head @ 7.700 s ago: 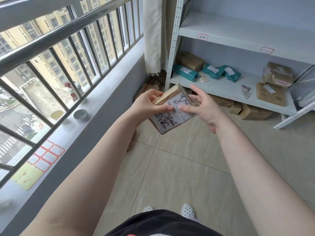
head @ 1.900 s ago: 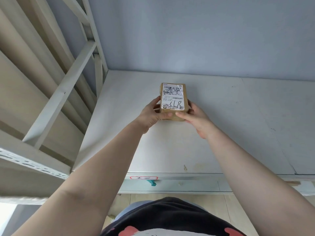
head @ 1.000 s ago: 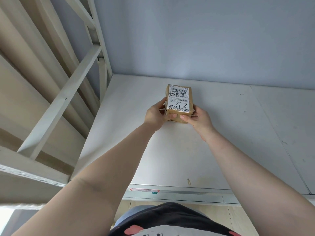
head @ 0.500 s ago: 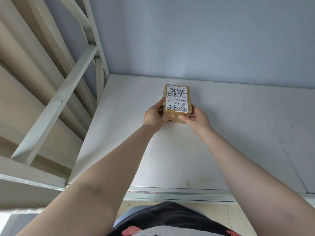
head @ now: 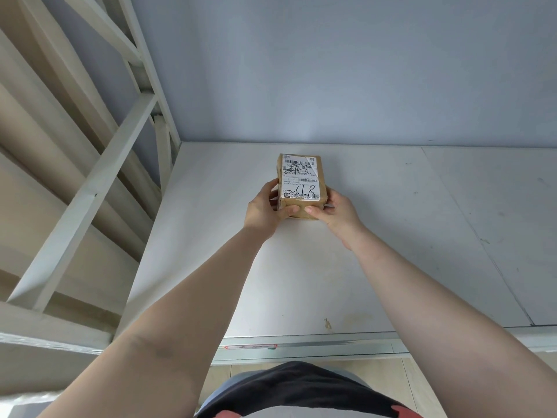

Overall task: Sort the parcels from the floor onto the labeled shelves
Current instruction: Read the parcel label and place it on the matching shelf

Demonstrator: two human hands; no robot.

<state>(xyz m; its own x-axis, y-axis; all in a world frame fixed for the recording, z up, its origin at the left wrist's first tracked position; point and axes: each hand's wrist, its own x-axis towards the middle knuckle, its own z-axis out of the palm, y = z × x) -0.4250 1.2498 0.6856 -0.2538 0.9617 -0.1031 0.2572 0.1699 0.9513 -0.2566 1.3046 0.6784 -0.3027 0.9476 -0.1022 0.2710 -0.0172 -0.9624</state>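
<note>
A small brown cardboard parcel (head: 301,182) with a white shipping label and black handwriting lies on the white shelf board (head: 301,282), towards the back. My left hand (head: 265,208) grips its near left corner and my right hand (head: 337,211) its near right corner, thumbs on the near face. Both arms reach forward over the board. A red-framed label (head: 250,346) is stuck on the shelf's front rail.
The grey-blue wall (head: 331,70) closes the back of the shelf. White frame uprights and a diagonal brace (head: 99,188) stand at the left. A seam (head: 470,230) divides the board at the right. Floor tiles (head: 388,375) show below the rail.
Earlier I held the parcel above the floor near the window. It now rests on the shelf board, and over the last second it has stayed almost in place between both hands.
</note>
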